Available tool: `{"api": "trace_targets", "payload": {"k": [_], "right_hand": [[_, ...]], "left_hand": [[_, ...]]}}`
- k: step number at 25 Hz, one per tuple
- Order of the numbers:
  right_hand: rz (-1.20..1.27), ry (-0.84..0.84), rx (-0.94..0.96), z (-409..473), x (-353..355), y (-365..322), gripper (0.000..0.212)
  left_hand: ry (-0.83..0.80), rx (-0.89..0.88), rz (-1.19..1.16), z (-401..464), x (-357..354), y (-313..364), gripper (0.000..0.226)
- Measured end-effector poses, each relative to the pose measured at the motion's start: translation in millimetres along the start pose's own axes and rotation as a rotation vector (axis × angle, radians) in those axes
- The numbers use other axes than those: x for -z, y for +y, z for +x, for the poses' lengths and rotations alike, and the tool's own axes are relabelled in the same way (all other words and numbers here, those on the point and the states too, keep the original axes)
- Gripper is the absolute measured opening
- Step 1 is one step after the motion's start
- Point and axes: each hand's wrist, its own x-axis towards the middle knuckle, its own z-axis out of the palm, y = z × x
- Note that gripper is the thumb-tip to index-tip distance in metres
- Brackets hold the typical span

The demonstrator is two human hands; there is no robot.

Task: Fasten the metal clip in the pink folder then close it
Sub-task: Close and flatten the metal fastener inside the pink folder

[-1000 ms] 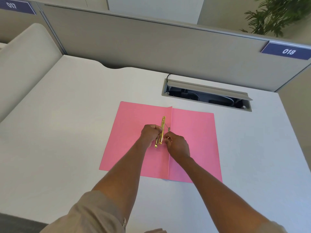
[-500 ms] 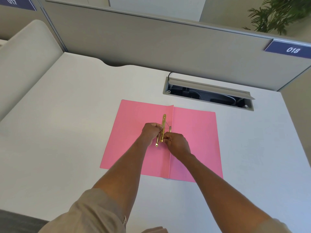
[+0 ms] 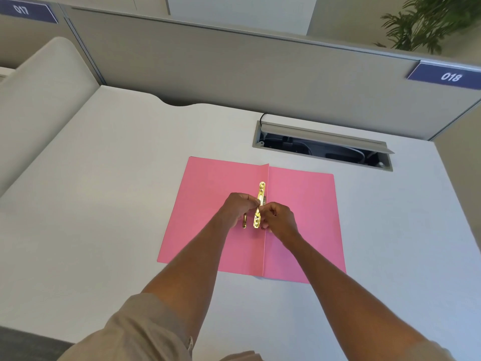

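The pink folder [image 3: 208,194] lies open and flat on the white desk, spine running toward me. A gold metal clip [image 3: 260,194] sits along the fold, just left of the spine. My left hand [image 3: 238,208] pinches the clip from the left, and a thin gold prong [image 3: 244,222] sticks out below its fingers. My right hand [image 3: 279,221] pinches the clip's lower half from the right. The fingertips of both hands meet at the bar and hide its middle.
A recessed cable tray [image 3: 322,147] with its lid raised sits in the desk beyond the folder. A grey partition [image 3: 234,66] walls off the back, with a "018" label [image 3: 447,76] at right. A plant [image 3: 429,19] stands behind it.
Both hands stay on the clip. A thin gold prong now shows below my left hand, and my right hand has closed in against the bar.
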Motion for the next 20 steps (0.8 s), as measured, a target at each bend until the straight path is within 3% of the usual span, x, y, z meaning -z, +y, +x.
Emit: {"api": "trace_targets", "payload": {"k": [4, 11, 20], "right_hand": [[-0.011, 0.002, -0.055, -0.1, 2.4, -3.4, 0.019], [-0.109, 0.025, -0.107, 4.5, 4.9, 2.2, 0.013], [-0.170, 0.082, -0.144, 6.8, 0.9, 3.2, 0.013]], "left_hand": [[0.001, -0.028, 0.047, -0.4, 0.5, -3.4, 0.004], [0.091, -0.150, 0.332, -1.1, -8.1, -5.5, 0.003], [0.190, -0.221, 0.532, 1.4, -17.9, -11.6, 0.009]]}}
